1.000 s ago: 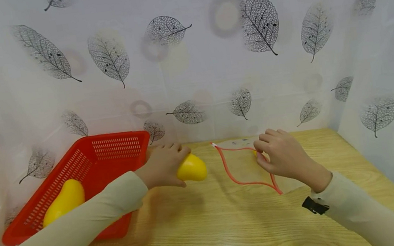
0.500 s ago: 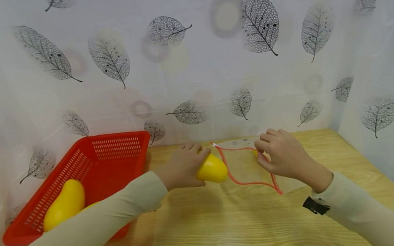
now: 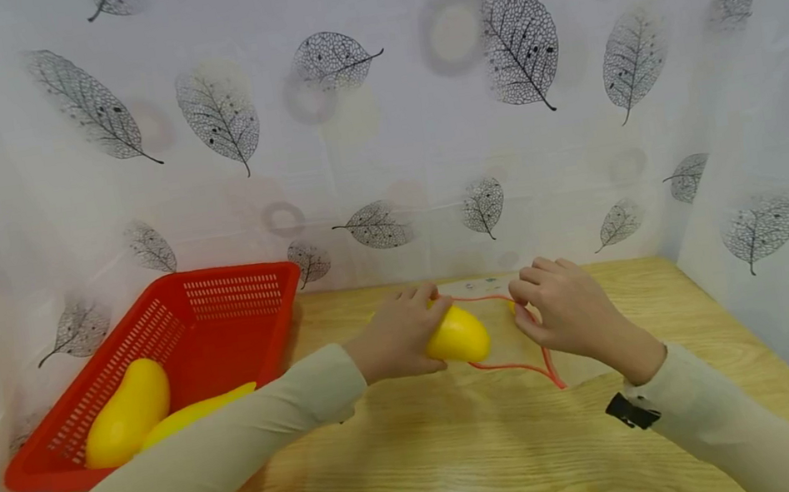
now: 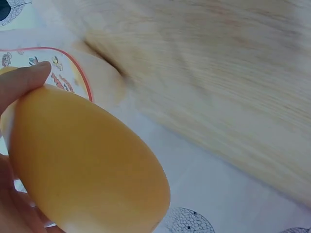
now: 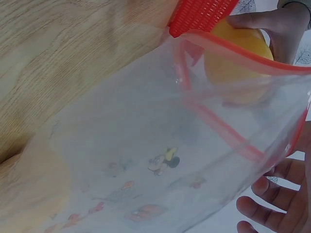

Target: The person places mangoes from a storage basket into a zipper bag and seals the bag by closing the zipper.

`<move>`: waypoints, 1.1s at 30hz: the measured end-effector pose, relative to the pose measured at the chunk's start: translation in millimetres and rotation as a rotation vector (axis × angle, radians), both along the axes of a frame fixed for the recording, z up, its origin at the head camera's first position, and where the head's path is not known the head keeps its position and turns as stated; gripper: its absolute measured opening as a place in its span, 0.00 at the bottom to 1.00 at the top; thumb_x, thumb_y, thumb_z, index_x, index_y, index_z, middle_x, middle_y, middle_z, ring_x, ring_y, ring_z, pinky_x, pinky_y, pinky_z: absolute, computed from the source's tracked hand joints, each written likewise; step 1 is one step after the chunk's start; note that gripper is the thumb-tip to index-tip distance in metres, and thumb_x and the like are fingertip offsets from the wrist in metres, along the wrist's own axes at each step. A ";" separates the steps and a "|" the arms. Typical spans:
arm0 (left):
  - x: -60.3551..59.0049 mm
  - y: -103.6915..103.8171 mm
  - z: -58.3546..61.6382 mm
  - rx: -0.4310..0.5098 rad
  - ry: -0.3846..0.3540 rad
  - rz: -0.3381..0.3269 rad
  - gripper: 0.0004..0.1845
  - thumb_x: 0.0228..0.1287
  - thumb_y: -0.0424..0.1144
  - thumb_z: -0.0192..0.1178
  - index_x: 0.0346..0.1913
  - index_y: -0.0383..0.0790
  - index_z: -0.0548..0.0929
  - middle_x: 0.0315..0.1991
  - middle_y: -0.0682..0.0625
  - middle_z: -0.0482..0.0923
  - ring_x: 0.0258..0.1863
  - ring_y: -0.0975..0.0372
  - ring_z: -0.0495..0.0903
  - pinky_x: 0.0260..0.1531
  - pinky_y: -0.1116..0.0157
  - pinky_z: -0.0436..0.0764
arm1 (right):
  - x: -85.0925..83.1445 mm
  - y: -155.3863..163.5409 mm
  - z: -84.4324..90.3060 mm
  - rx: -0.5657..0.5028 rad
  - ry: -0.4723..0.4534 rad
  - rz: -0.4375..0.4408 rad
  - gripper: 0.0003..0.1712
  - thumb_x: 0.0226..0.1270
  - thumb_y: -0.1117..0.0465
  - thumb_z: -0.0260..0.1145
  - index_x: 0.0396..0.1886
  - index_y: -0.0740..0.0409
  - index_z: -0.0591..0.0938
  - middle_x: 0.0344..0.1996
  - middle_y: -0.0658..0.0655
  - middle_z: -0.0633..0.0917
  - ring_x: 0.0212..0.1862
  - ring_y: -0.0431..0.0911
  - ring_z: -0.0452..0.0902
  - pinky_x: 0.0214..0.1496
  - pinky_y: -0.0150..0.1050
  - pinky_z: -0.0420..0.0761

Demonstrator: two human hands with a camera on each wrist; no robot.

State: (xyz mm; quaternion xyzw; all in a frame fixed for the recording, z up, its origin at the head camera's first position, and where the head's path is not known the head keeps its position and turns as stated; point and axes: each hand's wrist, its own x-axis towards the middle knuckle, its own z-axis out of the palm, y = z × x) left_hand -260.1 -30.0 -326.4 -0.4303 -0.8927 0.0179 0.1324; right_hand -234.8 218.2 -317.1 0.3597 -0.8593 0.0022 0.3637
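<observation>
Right sleeve runs off the lower frame edge; bench [image 3: 412, 479] is glossy pale wood grain. Right hand [image 3: 571, 314] pinches the rim of a clear plastic zip bag [image 3: 497, 332] with a red seal, holding its mouth open; fingertips hidden behind the film. Left hand [image 3: 395, 337], fingers curled, grips a smooth yellow mango [image 3: 457, 336] at the bag's mouth. Left of the bag, a perforated red basket [image 3: 221, 304] holds two more mangoes [image 3: 126, 410], one partly hidden by the sleeve.
</observation>
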 end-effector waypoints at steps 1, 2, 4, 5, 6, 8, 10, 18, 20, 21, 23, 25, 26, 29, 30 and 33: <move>-0.2 1.4 -0.8 -0.002 0.010 0.000 0.40 0.43 0.59 0.69 0.59 0.44 0.70 0.51 0.45 0.70 0.50 0.54 0.75 0.54 0.56 0.76 | 0.0 -0.1 0.1 0.000 -0.001 0.000 0.08 0.45 0.64 0.64 0.17 0.53 0.71 0.17 0.49 0.73 0.24 0.43 0.61 0.26 0.32 0.56; -0.1 2.7 -1.3 -0.007 0.012 0.001 0.41 0.43 0.59 0.69 0.59 0.44 0.70 0.51 0.46 0.70 0.50 0.54 0.75 0.54 0.56 0.76 | 0.0 -0.2 0.1 -0.001 -0.002 -0.001 0.08 0.45 0.64 0.64 0.17 0.53 0.71 0.17 0.49 0.73 0.24 0.43 0.61 0.26 0.33 0.56; 0.4 5.3 -1.9 -0.008 0.009 -0.002 0.41 0.44 0.59 0.69 0.60 0.43 0.70 0.50 0.46 0.70 0.50 0.55 0.74 0.53 0.57 0.77 | 0.0 -0.4 0.3 0.000 -0.004 -0.002 0.08 0.45 0.64 0.64 0.17 0.54 0.72 0.17 0.50 0.74 0.24 0.43 0.61 0.26 0.33 0.57; 1.1 6.4 -1.8 -0.011 0.003 -0.002 0.41 0.44 0.59 0.69 0.60 0.43 0.70 0.51 0.46 0.70 0.49 0.55 0.74 0.52 0.57 0.77 | 0.0 -0.6 0.3 0.000 -0.005 -0.002 0.08 0.45 0.64 0.64 0.17 0.53 0.71 0.17 0.50 0.74 0.24 0.43 0.61 0.26 0.33 0.57; 1.8 7.7 -1.4 -0.015 -0.004 -0.003 0.41 0.44 0.59 0.69 0.60 0.43 0.69 0.51 0.46 0.70 0.49 0.55 0.74 0.52 0.57 0.77 | 0.0 -0.7 0.3 0.001 -0.005 -0.001 0.08 0.45 0.64 0.64 0.17 0.53 0.71 0.18 0.50 0.74 0.24 0.43 0.61 0.26 0.33 0.57; 2.7 10.0 -1.9 -0.018 -0.027 -0.005 0.42 0.44 0.58 0.69 0.61 0.42 0.69 0.52 0.46 0.70 0.48 0.56 0.74 0.53 0.58 0.76 | 0.2 -1.2 0.3 0.002 -0.005 -0.002 0.09 0.45 0.64 0.64 0.17 0.53 0.71 0.18 0.50 0.75 0.24 0.43 0.61 0.26 0.33 0.57; 2.8 11.9 -3.6 -0.017 -0.031 -0.014 0.42 0.44 0.57 0.70 0.61 0.40 0.68 0.52 0.46 0.70 0.47 0.56 0.75 0.53 0.58 0.76 | 0.5 -1.9 0.5 0.003 -0.006 -0.002 0.09 0.45 0.64 0.65 0.17 0.52 0.71 0.18 0.50 0.75 0.24 0.43 0.61 0.26 0.33 0.58; 2.8 17.1 -12.5 0.049 0.019 -0.130 0.38 0.45 0.53 0.69 0.58 0.37 0.70 0.51 0.45 0.72 0.45 0.59 0.77 0.54 0.61 0.76 | -0.8 -2.2 -0.3 0.003 -0.009 0.001 0.09 0.45 0.63 0.65 0.18 0.53 0.71 0.18 0.50 0.75 0.24 0.44 0.62 0.26 0.34 0.58; 3.2 18.4 -13.7 0.063 0.029 -0.153 0.39 0.46 0.53 0.69 0.59 0.36 0.70 0.51 0.45 0.73 0.45 0.59 0.77 0.53 0.61 0.76 | -0.9 -2.1 -0.3 0.002 -0.012 -0.001 0.08 0.45 0.63 0.65 0.18 0.54 0.72 0.18 0.51 0.75 0.24 0.44 0.62 0.26 0.34 0.59; 3.4 19.2 -14.0 0.065 0.035 -0.161 0.39 0.46 0.53 0.68 0.59 0.35 0.70 0.51 0.46 0.73 0.46 0.59 0.76 0.54 0.61 0.76 | -0.9 -2.0 -0.4 0.003 -0.012 -0.002 0.08 0.45 0.63 0.64 0.18 0.54 0.72 0.18 0.51 0.75 0.24 0.44 0.62 0.26 0.34 0.59; 4.2 20.8 -13.4 0.072 0.033 -0.175 0.39 0.47 0.53 0.68 0.60 0.34 0.70 0.51 0.45 0.74 0.47 0.58 0.76 0.53 0.61 0.76 | -0.5 -2.1 -0.1 0.003 -0.013 -0.003 0.08 0.45 0.63 0.65 0.18 0.53 0.72 0.18 0.51 0.75 0.24 0.44 0.62 0.26 0.34 0.59; 4.4 22.5 -13.3 0.069 0.029 -0.184 0.39 0.48 0.53 0.67 0.61 0.33 0.69 0.51 0.45 0.74 0.48 0.58 0.76 0.54 0.61 0.76 | -0.2 -2.2 0.0 0.002 -0.013 -0.003 0.09 0.44 0.63 0.65 0.18 0.53 0.71 0.18 0.51 0.75 0.24 0.43 0.62 0.26 0.34 0.59; 4.5 23.4 -13.1 0.066 0.026 -0.189 0.39 0.49 0.53 0.67 0.61 0.33 0.68 0.52 0.44 0.74 0.49 0.58 0.76 0.54 0.61 0.76 | 0.0 -2.2 0.0 0.001 -0.013 -0.002 0.09 0.44 0.64 0.65 0.18 0.53 0.71 0.18 0.51 0.75 0.24 0.43 0.62 0.26 0.34 0.59; 4.5 26.1 -12.9 0.060 0.017 -0.206 0.39 0.51 0.53 0.66 0.61 0.32 0.68 0.52 0.44 0.75 0.50 0.57 0.77 0.55 0.62 0.75 | -0.1 -1.9 -0.5 -0.002 -0.013 -0.004 0.09 0.44 0.63 0.65 0.18 0.53 0.71 0.19 0.51 0.76 0.24 0.44 0.62 0.26 0.34 0.60; 4.4 27.0 -13.2 0.060 0.019 -0.213 0.39 0.52 0.53 0.66 0.61 0.31 0.68 0.52 0.44 0.75 0.51 0.57 0.77 0.56 0.62 0.75 | -0.2 -1.8 -0.7 -0.003 -0.014 -0.005 0.09 0.44 0.63 0.65 0.18 0.53 0.72 0.19 0.51 0.76 0.24 0.44 0.63 0.26 0.34 0.60; 4.1 30.2 -14.3 0.061 0.017 -0.227 0.38 0.52 0.53 0.66 0.60 0.31 0.69 0.51 0.44 0.76 0.51 0.57 0.77 0.56 0.63 0.75 | 0.0 -2.2 -0.7 -0.005 -0.018 -0.006 0.09 0.45 0.63 0.65 0.18 0.53 0.72 0.18 0.50 0.76 0.24 0.44 0.63 0.26 0.34 0.60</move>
